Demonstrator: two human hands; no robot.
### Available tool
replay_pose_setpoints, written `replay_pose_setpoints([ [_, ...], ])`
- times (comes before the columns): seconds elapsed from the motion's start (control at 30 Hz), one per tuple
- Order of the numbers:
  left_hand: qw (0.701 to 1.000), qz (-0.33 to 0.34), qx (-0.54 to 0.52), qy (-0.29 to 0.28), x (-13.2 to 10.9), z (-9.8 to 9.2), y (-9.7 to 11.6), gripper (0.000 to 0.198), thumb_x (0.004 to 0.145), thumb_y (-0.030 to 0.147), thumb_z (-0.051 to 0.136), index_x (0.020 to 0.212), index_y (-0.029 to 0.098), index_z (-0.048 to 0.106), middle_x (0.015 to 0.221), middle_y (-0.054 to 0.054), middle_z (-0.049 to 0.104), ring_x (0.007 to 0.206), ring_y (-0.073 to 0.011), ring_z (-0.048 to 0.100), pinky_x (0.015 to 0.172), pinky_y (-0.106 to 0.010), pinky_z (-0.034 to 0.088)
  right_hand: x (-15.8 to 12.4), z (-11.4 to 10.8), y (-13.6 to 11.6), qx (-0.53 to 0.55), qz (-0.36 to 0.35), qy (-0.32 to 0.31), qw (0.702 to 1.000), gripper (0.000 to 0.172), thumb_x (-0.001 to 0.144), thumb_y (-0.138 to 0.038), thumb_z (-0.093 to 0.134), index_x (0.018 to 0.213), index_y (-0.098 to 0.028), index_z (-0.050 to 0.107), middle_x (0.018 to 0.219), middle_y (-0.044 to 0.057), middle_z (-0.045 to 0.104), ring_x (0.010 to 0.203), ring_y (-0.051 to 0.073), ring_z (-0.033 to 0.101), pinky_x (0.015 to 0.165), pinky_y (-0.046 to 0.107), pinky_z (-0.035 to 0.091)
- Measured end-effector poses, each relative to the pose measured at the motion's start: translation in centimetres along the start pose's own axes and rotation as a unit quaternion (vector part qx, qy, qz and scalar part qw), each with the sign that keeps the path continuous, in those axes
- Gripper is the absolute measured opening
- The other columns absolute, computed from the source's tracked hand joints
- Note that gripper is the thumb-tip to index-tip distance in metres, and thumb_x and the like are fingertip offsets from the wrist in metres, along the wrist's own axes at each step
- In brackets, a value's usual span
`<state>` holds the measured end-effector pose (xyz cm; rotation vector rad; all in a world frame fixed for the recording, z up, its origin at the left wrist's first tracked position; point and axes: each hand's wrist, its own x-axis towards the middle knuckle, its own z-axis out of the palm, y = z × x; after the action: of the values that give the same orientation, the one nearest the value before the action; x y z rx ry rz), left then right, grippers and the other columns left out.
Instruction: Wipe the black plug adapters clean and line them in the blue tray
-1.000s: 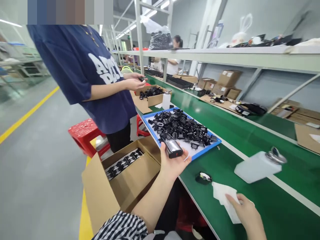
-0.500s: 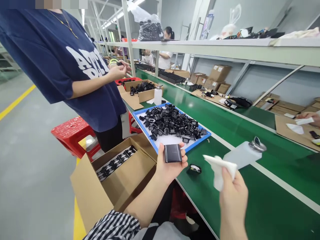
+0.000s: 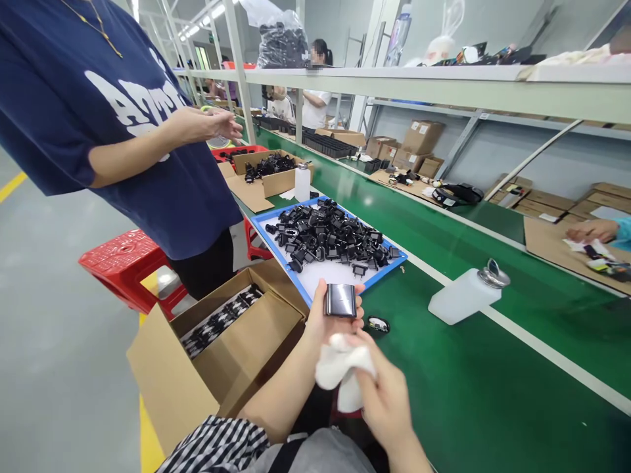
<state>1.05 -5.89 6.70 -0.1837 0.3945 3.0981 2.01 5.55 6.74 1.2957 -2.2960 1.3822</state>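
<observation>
My left hand point(image 3: 320, 322) is closed around a glossy black block point(image 3: 340, 300), which looks like a charger housing, its shiny face turned up. Close below it, my right hand point(image 3: 387, 387) pinches a crumpled white cloth point(image 3: 348, 368). The cloth hangs in front of my left wrist; whether it touches the wrist or the block I cannot tell. A small black part with a pale inside point(image 3: 378, 324) lies on the green table just right of my left hand. Beyond is a blue-rimmed tray point(image 3: 382, 279) heaped with black plug adapters point(image 3: 330, 236).
A white pump bottle point(image 3: 461, 299) stands on the green table point(image 3: 493, 368) at right, another bottle point(image 3: 302, 184) behind the tray. An open carton point(image 3: 251, 341) with packed parts sits at left. A co-worker in blue point(image 3: 148, 151) stands beside red stools point(image 3: 123, 263). Overhead runs a shelf point(image 3: 419, 85).
My right hand has brought the cloth left, from beside the bottle to just under the black block. My left hand still holds the block. The co-worker's hands have shifted.
</observation>
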Motion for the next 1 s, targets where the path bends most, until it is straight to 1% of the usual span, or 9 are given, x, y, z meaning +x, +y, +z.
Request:
replay_pose_setpoints([
  [0.13,1.000,-0.003,-0.005,-0.023,-0.1,0.2,0.2,0.056,0.067,0.056,0.042,0.086,0.005,0.055,0.060,-0.003,0.047,0.050,-0.0095,0.042,0.044,-0.020,0.034,1.7,-3.7,1.2,-0.091,0.270,-0.013,0.959,0.021,0.074,-0.029,0.038,0.080,-0.020,0.057,0.059,0.000,0.059,0.049,0.015,0.053,0.042,0.022,0.039],
  [0.27,1.000,-0.003,0.008,-0.013,-0.3,-0.2,-0.2,0.052,0.066,0.054,0.045,0.085,0.006,0.055,0.060,-0.003,0.047,0.050,-0.0099,0.042,0.042,-0.019,0.032,3.8,-4.4,2.0,-0.196,0.353,-0.003,0.915,0.019,0.070,-0.029,0.040,0.073,-0.021,0.056,0.050,0.000,0.055,0.044,0.016,0.049,0.041,0.023,0.036],
  [0.33,1.000,-0.003,0.019,0.009,-0.3,-0.3,-0.7,0.049,0.065,0.051,0.048,0.084,0.007,0.056,0.060,-0.003,0.049,0.050,-0.0102,0.043,0.041,-0.019,0.032,4.1,-3.0,1.8,-0.189,0.323,0.061,0.925,0.023,0.072,-0.031,0.039,0.083,-0.020,0.056,0.059,0.002,0.060,0.050,0.017,0.053,0.044,0.025,0.038],
  [0.43,0.995,0.019,0.018,0.099,-0.3,-0.1,-1.4,0.037,0.068,0.045,0.048,0.079,0.011,0.057,0.064,-0.004,0.054,0.056,-0.0117,0.049,0.049,-0.021,0.038,3.3,0.3,1.2,-0.133,0.140,0.130,0.972,0.031,0.077,-0.025,0.034,0.101,-0.019,0.052,0.091,0.008,0.061,0.080,0.021,0.057,0.066,0.031,0.044],
  [0.53,0.990,-0.007,0.006,0.144,-0.3,0.1,-1.6,0.032,0.071,0.043,0.046,0.082,0.014,0.057,0.063,-0.001,0.055,0.058,-0.0111,0.052,0.056,-0.021,0.040,1.3,3.0,1.1,-0.094,-0.065,0.110,0.987,0.038,0.075,-0.011,0.032,0.109,-0.019,0.047,0.112,0.009,0.051,0.107,0.022,0.042,0.091,0.044,0.027],
  [0.63,0.993,-0.036,0.021,0.109,-0.2,0.2,-1.3,0.036,0.069,0.047,0.047,0.082,0.014,0.057,0.058,0.000,0.051,0.051,-0.0095,0.048,0.048,-0.020,0.037,-1.0,3.2,1.0,-0.012,-0.099,0.039,0.994,0.040,0.074,-0.007,0.034,0.109,-0.021,0.046,0.106,0.006,0.056,0.104,0.021,0.046,0.096,0.049,0.013],
  [0.73,0.999,-0.023,0.019,0.027,0.1,0.2,-1.0,0.046,0.064,0.053,0.049,0.081,0.011,0.056,0.059,-0.002,0.049,0.050,-0.0095,0.045,0.042,-0.019,0.033,-2.5,1.4,0.6,0.119,0.065,0.033,0.990,0.028,0.077,-0.019,0.038,0.099,-0.022,0.053,0.092,0.004,0.062,0.087,0.020,0.056,0.087,0.041,0.033],
  [0.83,0.999,-0.035,0.001,-0.018,0.1,0.3,-1.0,0.049,0.061,0.055,0.050,0.081,0.011,0.055,0.063,-0.003,0.050,0.052,-0.0098,0.046,0.043,-0.019,0.034,-2.7,-0.5,0.4,0.227,0.297,0.092,0.923,0.028,0.074,-0.035,0.043,0.089,-0.018,0.059,0.075,0.004,0.064,0.063,0.018,0.058,0.056,0.028,0.045],
  [1.0,0.997,-0.026,0.057,0.045,0.4,-0.1,-1.4,0.044,0.066,0.055,0.045,0.072,0.012,0.052,0.063,-0.004,0.054,0.047,-0.0107,0.048,0.041,-0.021,0.037,-2.0,-2.3,2.6,0.280,0.437,0.119,0.846,0.031,0.064,-0.041,0.053,0.078,-0.014,0.060,0.064,0.002,0.060,0.056,0.016,0.052,0.050,0.024,0.040],
])
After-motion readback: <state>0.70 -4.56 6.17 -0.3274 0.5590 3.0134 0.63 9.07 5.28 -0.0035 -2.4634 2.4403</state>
